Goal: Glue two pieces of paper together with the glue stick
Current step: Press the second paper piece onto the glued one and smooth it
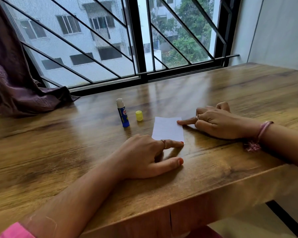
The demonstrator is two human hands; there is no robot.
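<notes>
Head view: both hands, left and right, press straight forefingers on the paper, likely bonding it; uncapped glue stick and cap stand just left of it.

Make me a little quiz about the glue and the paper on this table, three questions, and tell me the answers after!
1. True or false: the glue stick has its cap on.
2. What colour is the cap? A) red B) yellow C) black
3. Fill in: a finger of each hand presses on the white ____.

Key:
1. False. The glue stick stands upright and open; the cap sits beside it on the table.
2. B, yellow.
3. Paper. The left hand presses its near edge, the right hand its right edge.
</notes>
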